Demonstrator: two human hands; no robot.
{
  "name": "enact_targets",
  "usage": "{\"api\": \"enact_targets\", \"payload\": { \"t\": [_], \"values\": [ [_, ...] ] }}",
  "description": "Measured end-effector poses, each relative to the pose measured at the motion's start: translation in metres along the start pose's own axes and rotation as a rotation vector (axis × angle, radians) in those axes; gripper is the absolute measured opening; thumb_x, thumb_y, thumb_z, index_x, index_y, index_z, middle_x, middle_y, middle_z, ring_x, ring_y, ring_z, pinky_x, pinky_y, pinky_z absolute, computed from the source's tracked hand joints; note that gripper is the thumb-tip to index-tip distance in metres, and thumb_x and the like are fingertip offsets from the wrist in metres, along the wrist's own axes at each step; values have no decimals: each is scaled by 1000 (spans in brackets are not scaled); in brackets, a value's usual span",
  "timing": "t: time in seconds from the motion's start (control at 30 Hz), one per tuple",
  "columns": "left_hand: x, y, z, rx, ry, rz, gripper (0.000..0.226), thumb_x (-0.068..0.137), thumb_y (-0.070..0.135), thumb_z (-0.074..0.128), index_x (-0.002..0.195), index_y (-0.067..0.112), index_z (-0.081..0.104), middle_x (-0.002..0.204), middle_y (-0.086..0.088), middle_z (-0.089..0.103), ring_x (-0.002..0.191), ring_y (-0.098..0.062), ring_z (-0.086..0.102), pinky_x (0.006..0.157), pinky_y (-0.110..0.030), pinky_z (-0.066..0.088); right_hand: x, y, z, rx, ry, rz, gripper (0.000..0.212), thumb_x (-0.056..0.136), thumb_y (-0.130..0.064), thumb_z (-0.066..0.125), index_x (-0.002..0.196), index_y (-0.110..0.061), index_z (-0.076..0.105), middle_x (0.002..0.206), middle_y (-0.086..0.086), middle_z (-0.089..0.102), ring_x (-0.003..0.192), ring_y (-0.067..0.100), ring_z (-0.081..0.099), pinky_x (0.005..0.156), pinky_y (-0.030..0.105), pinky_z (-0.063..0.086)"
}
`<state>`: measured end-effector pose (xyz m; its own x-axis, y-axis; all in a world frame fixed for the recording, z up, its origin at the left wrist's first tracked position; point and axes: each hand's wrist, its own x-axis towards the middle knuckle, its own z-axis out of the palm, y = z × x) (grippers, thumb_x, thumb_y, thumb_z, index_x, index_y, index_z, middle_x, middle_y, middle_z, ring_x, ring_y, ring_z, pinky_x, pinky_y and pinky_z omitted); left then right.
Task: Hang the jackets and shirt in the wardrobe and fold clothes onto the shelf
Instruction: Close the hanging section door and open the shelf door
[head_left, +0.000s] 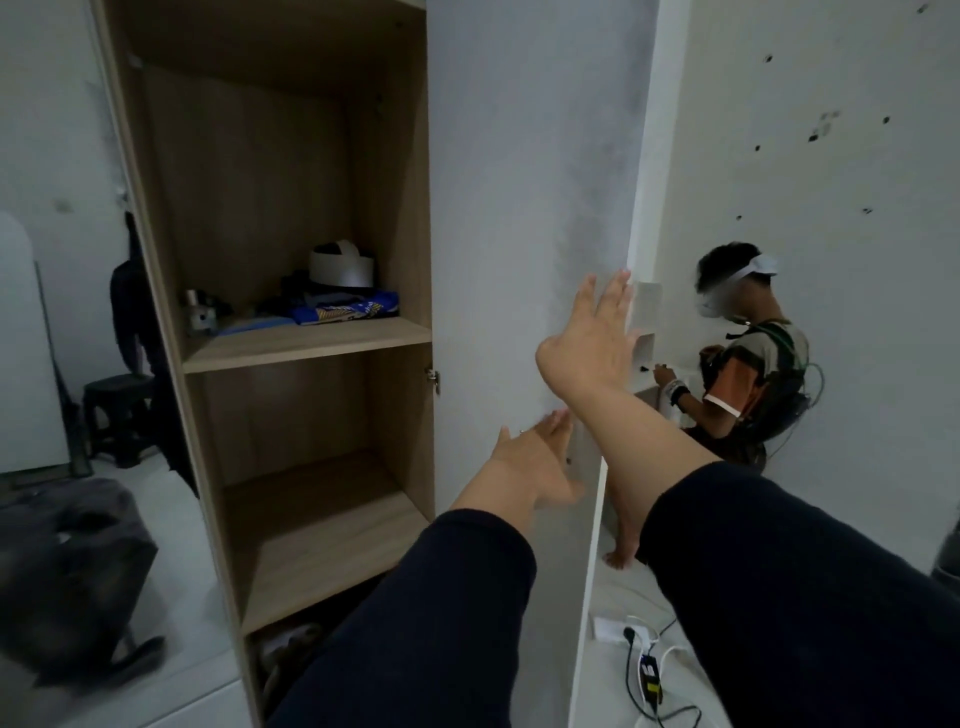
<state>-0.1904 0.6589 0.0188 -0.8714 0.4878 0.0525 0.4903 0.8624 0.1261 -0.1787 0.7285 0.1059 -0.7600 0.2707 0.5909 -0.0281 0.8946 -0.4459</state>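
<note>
A tall wooden wardrobe (291, 208) stands open in front of me, its white door (519, 182) swung out toward me. My right hand (597, 338) lies flat with fingers spread against the door's outer edge. My left hand (530, 457) rests open on the door's inner face, lower down. The upper shelf (306, 345) holds folded blue and dark clothes (343, 309), a white headband-like object (340, 267) and a small metal item (200, 312). The shelf below (322, 551) is bare. A dark garment (132, 301) hangs at the left of the wardrobe.
Another person (748, 364) wearing a headset and backpack crouches behind the door at the right wall. A power strip and cables (639, 654) lie on the floor. A dark grey bundle (72, 561) sits at the lower left, a black stool (117, 415) behind it.
</note>
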Motion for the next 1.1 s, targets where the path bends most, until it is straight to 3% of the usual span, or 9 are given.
{"api": "enact_targets", "payload": {
  "t": [0.1, 0.4, 0.63, 0.73, 0.87, 1.0, 1.1],
  "values": [
    [-28, -39, -5, -31, 16, -106, 81, 93, 39, 46, 153, 18, -5, 161, 3, -1, 148, -17, 5, 119, -51, 6, -13, -24, 12, -31, -20, -119, 85, 84, -8, 45, 154, -21, -1, 160, 13, -17, 148, 27, -15, 119, 53, 2],
    [-141, -159, -43, 39, 57, -535, 67, 98, 28, 43, 154, 19, 7, 161, 0, 9, 148, -17, 3, 119, -51, 7, -48, -107, 86, 18, -500, -302, 63, 90, -13, 47, 149, -26, 31, 162, 9, 0, 149, 29, -6, 119, 52, 7],
    [-237, -223, -36, 45, 102, -919, 62, 94, 23, 45, 151, 17, 19, 159, -3, 18, 147, -21, 16, 116, -58, 9, -98, -197, 156, 62, -751, -709, 61, 90, -7, 43, 146, -29, 36, 162, 9, -1, 148, 30, -12, 118, 55, -1],
    [-283, -232, -29, 41, 125, -1101, 62, 94, 22, 46, 150, 15, 21, 158, -2, 20, 148, -18, 10, 116, -58, 10, -135, -241, 175, 117, -832, -922, 57, 92, -11, 41, 146, -30, 37, 162, 8, -1, 148, 28, -12, 118, 54, 0],
    [-348, -221, -10, 22, 167, -1364, 58, 93, 22, 47, 148, 16, 26, 154, -5, 26, 145, -20, 19, 115, -57, 13, -202, -286, 185, 193, -894, -1178, 52, 93, -14, 42, 143, -31, 40, 162, 8, 2, 149, 27, -9, 118, 54, 1],
    [-417, -191, 27, -46, 166, -1622, 63, 93, 18, 46, 151, 17, 20, 157, -5, 20, 146, -21, 16, 117, -56, 11, -282, -309, 181, 269, -972, -1405, 57, 89, -10, 42, 142, -30, 43, 161, 7, 9, 149, 27, -4, 118, 55, 3],
    [-466, -156, 55, -75, 152, -1820, 60, 93, 19, 45, 149, 18, 24, 156, -5, 25, 143, -23, 26, 115, -53, 18, -349, -313, 169, 316, -1032, -1575, 56, 91, -10, 41, 143, -30, 41, 161, 7, 10, 149, 26, -3, 118, 54, 4]
  ]
}}
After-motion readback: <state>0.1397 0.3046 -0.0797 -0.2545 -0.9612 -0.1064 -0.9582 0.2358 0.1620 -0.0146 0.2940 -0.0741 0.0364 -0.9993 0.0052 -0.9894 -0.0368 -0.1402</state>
